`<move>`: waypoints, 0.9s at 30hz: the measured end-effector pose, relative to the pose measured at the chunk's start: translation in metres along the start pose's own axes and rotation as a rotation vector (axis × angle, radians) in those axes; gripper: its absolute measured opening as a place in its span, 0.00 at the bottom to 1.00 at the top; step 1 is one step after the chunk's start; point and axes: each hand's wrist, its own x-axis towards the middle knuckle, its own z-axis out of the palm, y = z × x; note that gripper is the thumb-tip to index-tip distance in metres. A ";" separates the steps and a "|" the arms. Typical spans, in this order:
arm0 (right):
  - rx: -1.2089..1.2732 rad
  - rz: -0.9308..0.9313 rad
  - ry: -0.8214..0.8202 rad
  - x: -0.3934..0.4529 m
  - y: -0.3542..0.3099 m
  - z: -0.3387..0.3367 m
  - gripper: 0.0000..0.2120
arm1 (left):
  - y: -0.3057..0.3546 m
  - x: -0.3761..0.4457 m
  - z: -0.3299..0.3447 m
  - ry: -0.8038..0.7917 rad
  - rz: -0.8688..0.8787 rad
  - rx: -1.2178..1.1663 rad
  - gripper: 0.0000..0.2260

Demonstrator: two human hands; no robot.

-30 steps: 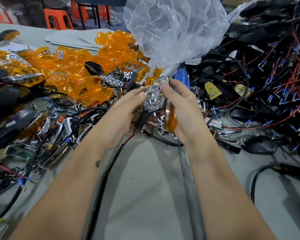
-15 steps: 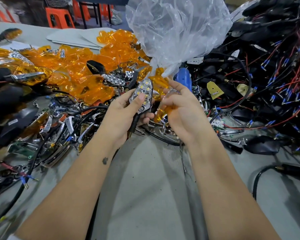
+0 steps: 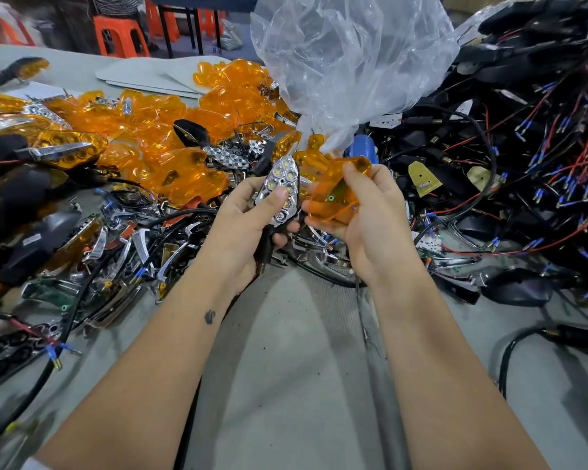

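Observation:
My left hand (image 3: pixel 248 218) grips a chrome LED reflector unit (image 3: pixel 280 184) with several round lamp cells, thumb pressed on its face; a black stalk with a wire hangs below the palm. Just to its right, my right hand (image 3: pixel 370 218) holds an orange translucent lens cover (image 3: pixel 336 191), fingers curled round its upper edge. The lens sits beside the reflector, a small gap between them. Both are held above the grey table (image 3: pixel 296 368).
A heap of orange lens covers (image 3: pixel 170 130) lies at the back left, chrome trims and black housings (image 3: pixel 133 245) at the left. A clear plastic bag (image 3: pixel 347 59) rises behind my hands. Tangled black, red and blue wiring (image 3: pixel 523 147) fills the right. Orange stools (image 3: pixel 119 35) stand far back.
The two parts have come apart: my left hand drew the chrome reflector leftward, and my right hand turned the orange lens so its broad face shows.

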 end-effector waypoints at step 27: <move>-0.212 -0.476 -0.055 -0.006 0.011 0.014 0.13 | -0.005 0.002 0.003 0.015 -0.064 0.038 0.15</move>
